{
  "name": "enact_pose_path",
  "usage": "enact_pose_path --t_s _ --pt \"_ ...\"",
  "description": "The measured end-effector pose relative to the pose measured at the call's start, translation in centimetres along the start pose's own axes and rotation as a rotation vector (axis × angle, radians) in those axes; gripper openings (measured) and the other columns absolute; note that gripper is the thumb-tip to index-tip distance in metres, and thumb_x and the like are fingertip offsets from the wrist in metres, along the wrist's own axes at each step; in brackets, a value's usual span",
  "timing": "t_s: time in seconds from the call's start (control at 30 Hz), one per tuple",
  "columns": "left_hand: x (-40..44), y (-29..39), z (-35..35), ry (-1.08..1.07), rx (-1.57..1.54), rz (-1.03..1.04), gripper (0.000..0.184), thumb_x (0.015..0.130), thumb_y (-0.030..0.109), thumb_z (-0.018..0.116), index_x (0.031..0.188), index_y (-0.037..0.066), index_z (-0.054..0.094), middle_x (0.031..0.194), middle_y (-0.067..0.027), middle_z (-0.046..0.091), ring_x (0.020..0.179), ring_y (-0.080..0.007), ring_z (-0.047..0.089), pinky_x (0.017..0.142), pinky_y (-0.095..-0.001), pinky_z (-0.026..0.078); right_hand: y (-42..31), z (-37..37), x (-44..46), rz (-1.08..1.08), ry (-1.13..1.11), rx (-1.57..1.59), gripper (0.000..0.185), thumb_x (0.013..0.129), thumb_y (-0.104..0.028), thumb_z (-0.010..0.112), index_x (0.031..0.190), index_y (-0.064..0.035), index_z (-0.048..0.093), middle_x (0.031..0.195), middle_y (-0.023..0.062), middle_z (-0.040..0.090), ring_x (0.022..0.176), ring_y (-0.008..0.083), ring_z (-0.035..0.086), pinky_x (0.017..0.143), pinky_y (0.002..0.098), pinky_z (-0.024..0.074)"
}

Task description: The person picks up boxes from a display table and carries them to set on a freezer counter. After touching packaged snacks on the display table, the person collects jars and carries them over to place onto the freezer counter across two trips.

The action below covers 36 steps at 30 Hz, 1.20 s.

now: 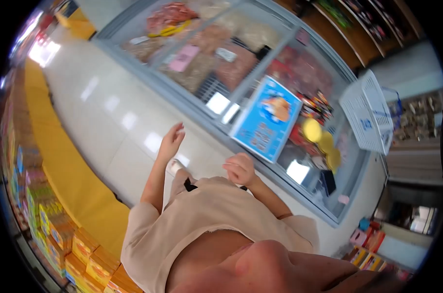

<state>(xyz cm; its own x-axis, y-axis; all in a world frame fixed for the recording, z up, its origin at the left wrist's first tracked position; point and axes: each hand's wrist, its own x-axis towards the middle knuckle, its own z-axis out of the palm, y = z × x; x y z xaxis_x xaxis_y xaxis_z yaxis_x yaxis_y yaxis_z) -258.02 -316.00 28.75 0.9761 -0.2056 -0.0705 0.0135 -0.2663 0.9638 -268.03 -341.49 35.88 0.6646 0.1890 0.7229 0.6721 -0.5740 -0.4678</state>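
My left hand (171, 141) is held over the tiled floor, its fingers slightly bent and apart, holding nothing. My right hand (240, 169) is near the front edge of a glass-topped freezer (202, 110), with its fingers curled inward; what they hold, if anything, is hidden. A blue sign (266, 118) with a food picture lies on the freezer top, just beyond my right hand. Under the glass are bags of frozen food, and a pink label (184, 57) shows at the freezer's left part.
A white basket (367, 115) stands at the freezer's right end. Yellow cloth (70, 171) runs along the left side, with stacked yellow boxes (102, 265) below. Shelves (346, 31) rise behind the freezer. Pale floor tiles (104, 117) lie between the cloth and the freezer.
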Motion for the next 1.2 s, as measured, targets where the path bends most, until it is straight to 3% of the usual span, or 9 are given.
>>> enact_pose_path --t_s 0.07,0.27,0.67,0.8,0.9,0.93,1.0,1.1,1.2 --pt "-3.5 -6.5 -7.3 0.154 -0.131 -0.119 0.034 0.086 0.014 0.053 0.115 -0.001 0.047 0.104 -0.0132 0.059 0.086 -0.0154 0.058 0.076 -0.0262 0.046 -1.2 8.0 4.1 -0.159 -0.129 0.241 0.023 0.061 0.005 0.058 0.081 -0.0068 0.06 0.083 0.0074 0.058 0.065 0.0218 0.055 0.058 0.0329 0.0425" --pt "-10.4 -13.5 -26.0 0.541 -0.177 -0.464 0.03 0.087 0.015 0.051 0.11 -0.003 0.05 0.099 -0.0123 0.06 0.084 -0.0167 0.059 0.075 -0.0271 0.046 -4.3 28.7 12.8 -0.046 -0.254 0.38 0.021 0.062 0.007 0.055 0.079 -0.0053 0.06 0.078 0.0062 0.06 0.062 0.0226 0.054 0.055 0.0311 0.0411" --pt "3.8 -21.6 -58.3 0.749 -0.455 -0.313 0.028 0.087 0.015 0.047 0.11 -0.001 0.051 0.099 -0.0101 0.059 0.085 -0.0148 0.058 0.075 -0.0251 0.045 0.8 64.1 30.2 -0.005 -0.538 0.396 0.016 0.069 0.004 0.053 0.081 -0.0038 0.059 0.08 0.0107 0.061 0.074 0.0278 0.057 0.065 0.0348 0.0442" --pt "1.1 -35.0 -66.1 0.98 -0.569 -0.744 0.029 0.085 0.022 0.049 0.107 0.003 0.054 0.089 -0.0077 0.061 0.069 -0.0127 0.059 0.054 -0.0249 0.046 -0.5 79.1 43.7 0.002 -0.596 0.455 0.013 0.073 0.003 0.053 0.083 -0.0033 0.059 0.081 0.0111 0.061 0.073 0.0272 0.058 0.065 0.0334 0.0444" --pt "-6.5 -45.3 -65.1 1.054 -0.449 -1.17 0.02 0.075 0.016 0.043 0.065 0.003 0.055 0.057 -0.0097 0.055 0.048 -0.0192 0.054 0.037 -0.0314 0.04 -4.8 90.6 54.6 0.048 -0.696 0.652 0.01 0.076 0.0 0.053 0.083 -0.0031 0.06 0.08 0.0105 0.06 0.071 0.0247 0.057 0.064 0.0312 0.0442" --pt "-9.7 -51.6 -63.6 0.898 -0.463 -1.368 0.018 0.075 0.019 0.044 0.071 0.005 0.055 0.06 -0.0088 0.054 0.05 -0.0201 0.054 0.041 -0.0342 0.042 -6.4 94.9 58.1 0.035 -0.706 0.656 0.01 0.076 0.0 0.053 0.083 -0.0031 0.06 0.08 0.0105 0.06 0.071 0.0247 0.057 0.064 0.0312 0.0442" --pt "-10.0 -45.3 -64.8 1.265 -0.839 -1.469 0.016 0.078 0.023 0.048 0.085 0.009 0.052 0.071 -0.0098 0.056 0.06 -0.0213 0.057 0.049 -0.0395 0.043 -8.6 102.4 63.6 -0.118 -0.79 0.762 0.01 0.076 -0.001 0.054 0.084 -0.0029 0.06 0.079 0.0102 0.06 0.069 0.0228 0.056 0.062 0.0285 0.0437" --pt "-5.8 -47.2 -72.8 1.258 -0.945 -1.54 0.018 0.078 0.023 0.048 0.084 0.007 0.054 0.07 -0.0104 0.056 0.06 -0.0204 0.057 0.051 -0.0378 0.043 -10.3 114.8 69.7 -0.307 -0.843 0.781 0.011 0.078 -0.003 0.054 0.087 -0.0035 0.06 0.078 0.0093 0.06 0.069 0.0203 0.056 0.06 0.0257 0.043" --pt "0.5 -53.0 -85.7 1.068 -0.768 -1.52 0.02 0.079 0.023 0.048 0.083 0.005 0.057 0.068 -0.0109 0.057 0.06 -0.0195 0.056 0.052 -0.036 0.044 -10.3 127.3 72.9 -0.11 -0.966 0.825 0.014 0.08 -0.007 0.053 0.091 -0.0033 0.06 0.078 0.0088 0.06 0.07 0.018 0.057 0.061 0.0268 0.0431"
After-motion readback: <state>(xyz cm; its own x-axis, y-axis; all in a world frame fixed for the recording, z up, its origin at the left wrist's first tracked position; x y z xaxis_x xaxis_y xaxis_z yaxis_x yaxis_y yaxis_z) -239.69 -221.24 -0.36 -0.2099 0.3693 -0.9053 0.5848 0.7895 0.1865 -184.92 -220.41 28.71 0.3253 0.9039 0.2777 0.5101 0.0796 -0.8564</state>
